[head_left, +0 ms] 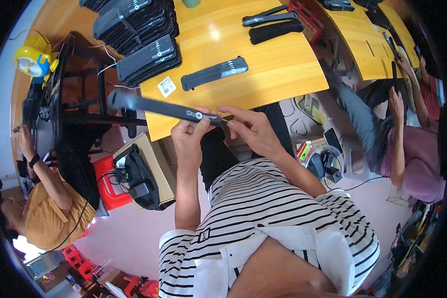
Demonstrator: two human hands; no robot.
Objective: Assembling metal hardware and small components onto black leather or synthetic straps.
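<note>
My left hand (189,133) grips a long black strap (154,106) near its labelled end, and the strap reaches out to the left over the table edge. My right hand (249,126) pinches the same strap's right tip with thumb and forefinger. Both hands hover just in front of the wooden table (263,74). On the table behind them lies a single black strap (214,73) next to a small white tag (167,87). Stacks of black straps (134,35) stand at the back left.
More black straps (273,22) lie at the table's far side by a red box (305,17). A cardboard box (144,174) with black gear sits on a red stool below. One person in orange sits at the left, another in purple at the right beside a second table (367,44).
</note>
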